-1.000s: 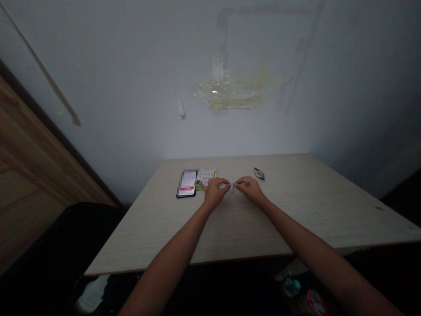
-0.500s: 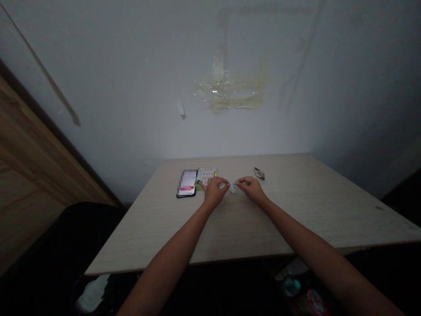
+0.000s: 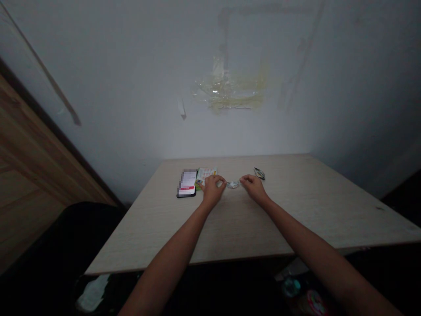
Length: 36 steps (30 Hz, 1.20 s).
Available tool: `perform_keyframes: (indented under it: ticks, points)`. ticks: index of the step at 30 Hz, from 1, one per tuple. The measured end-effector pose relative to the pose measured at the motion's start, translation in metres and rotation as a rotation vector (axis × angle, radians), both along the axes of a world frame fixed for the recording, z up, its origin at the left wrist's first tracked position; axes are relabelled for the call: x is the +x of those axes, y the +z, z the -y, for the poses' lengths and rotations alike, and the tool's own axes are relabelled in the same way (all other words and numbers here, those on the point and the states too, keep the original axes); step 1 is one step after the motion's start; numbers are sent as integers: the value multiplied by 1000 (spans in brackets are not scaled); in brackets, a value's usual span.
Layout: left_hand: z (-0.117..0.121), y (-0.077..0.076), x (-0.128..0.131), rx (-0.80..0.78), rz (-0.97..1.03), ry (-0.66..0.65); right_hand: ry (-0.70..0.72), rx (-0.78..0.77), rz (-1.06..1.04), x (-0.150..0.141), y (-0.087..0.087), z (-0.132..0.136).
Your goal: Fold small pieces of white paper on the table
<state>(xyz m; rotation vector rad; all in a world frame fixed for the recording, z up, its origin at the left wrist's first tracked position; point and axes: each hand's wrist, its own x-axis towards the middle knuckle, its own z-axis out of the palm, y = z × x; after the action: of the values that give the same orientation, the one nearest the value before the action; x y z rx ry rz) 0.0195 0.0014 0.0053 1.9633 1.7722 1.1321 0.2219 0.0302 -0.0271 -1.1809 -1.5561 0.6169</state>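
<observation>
crinkled clear wrapper (image 3: 233, 184) spans the gap, its ends pinched shut in left hand (image 3: 213, 191) and right hand (image 3: 254, 188); phone (image 3: 186, 183) lies beyond the left grip, foil scrap (image 3: 259, 174) just past the right.

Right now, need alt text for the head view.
The left hand and right hand pinch a small shiny wrapper between their fingers at a pale table. A phone and a printed card lie beyond the left hand, a second small wrapper beyond the right.
</observation>
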Motion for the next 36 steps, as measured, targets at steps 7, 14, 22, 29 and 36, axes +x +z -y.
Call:
perform_keyframes:
  ticks: [7, 14, 22, 29, 36]
  points:
    - [-1, -1, 2, -1, 26, 35, -32, -18, -117, 0, -6, -7]
    - [-2, -2, 4, -15, 2, 57, -77, -9, -159, -4, -9, -7]
    - [6, -2, -1, 43, -190, -46, -25, 30, 120, -2, -7, 0]
    - [6, 1, -4, 50, -217, -124, -38, 30, 161, 0, -5, 0]
    - [5, -1, -7, 34, -253, -127, 1, 5, 157, 0, -8, -1]
